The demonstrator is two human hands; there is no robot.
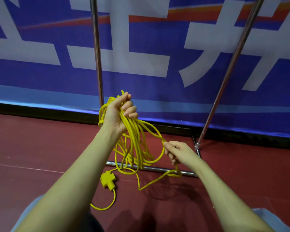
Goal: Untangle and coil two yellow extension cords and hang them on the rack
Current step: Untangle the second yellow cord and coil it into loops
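Yellow extension cord point(134, 139) hangs in loose loops at mid-frame from my left hand point(119, 113), whose fingers are curled tight round the bundle's top. My right hand point(177, 152) pinches a single strand just right of it. The cord's socket block point(107, 180) lies on the red floor point(32, 148) below, before the rack's base bar point(157, 169).

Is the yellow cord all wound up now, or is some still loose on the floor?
Partly wound: the left hand grips a bundle of yellow cord loops, while its yellow multi-outlet socket end lies on the red floor.
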